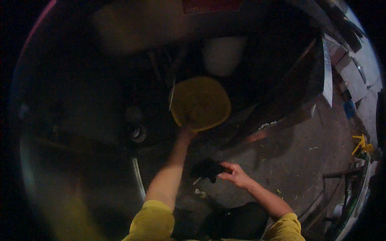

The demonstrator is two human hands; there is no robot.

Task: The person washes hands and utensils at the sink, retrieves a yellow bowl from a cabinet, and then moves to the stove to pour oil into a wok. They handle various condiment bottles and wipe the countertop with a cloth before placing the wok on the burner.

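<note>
My left hand (187, 132) reaches forward into shadow and grips the near rim of a round-cornered yellow basin (202, 101). Its fingers look dark and blurred inside the rim, and the basin's contents cannot be made out. Lower and to the right, my right hand (235, 175) pinches a limp black item (208, 169), perhaps a cloth, between thumb and fingers. That item hangs over the concrete floor, apart from the basin.
Behind the basin stands a pale bucket-like container (223, 55) in deep shadow. Small round metallic items (137, 132) lie to the left. Scraps (200, 192) litter the floor (289, 159). At right are a metal-framed stand (342, 174) and a yellow object (362, 146).
</note>
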